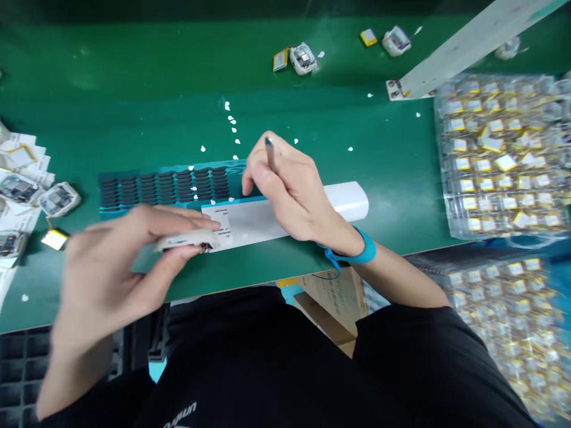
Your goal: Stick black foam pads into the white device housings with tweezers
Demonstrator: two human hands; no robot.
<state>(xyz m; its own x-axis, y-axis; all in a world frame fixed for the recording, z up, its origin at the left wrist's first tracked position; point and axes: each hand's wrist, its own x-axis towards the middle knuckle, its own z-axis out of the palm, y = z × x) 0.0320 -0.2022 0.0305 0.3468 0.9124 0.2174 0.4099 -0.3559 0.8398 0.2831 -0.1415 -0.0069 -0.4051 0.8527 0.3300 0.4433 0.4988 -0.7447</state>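
Note:
My left hand [120, 261] grips a small white device housing [187, 239] between thumb and fingers, tilted so that its side edge shows. The housing is over the printed left end of a white label strip [250, 224] on the green bench. My right hand [289, 187] is closed around slim metal tweezers [270, 151]. Only the upper end of the tweezers shows; their tips are hidden behind the fingers. Beneath and left of that hand lies a teal sheet with rows of black adhesive strips [165, 186], partly covered by the label strip.
Open devices with yellow batteries [280, 60] lie at the back. More devices [60, 199] and paper labels are on the left. A clear tray [446, 172] of battery units stands right, beside a slanted metal bracket [464, 50]. Small white stickers [234, 130] dot the green bench [392, 178].

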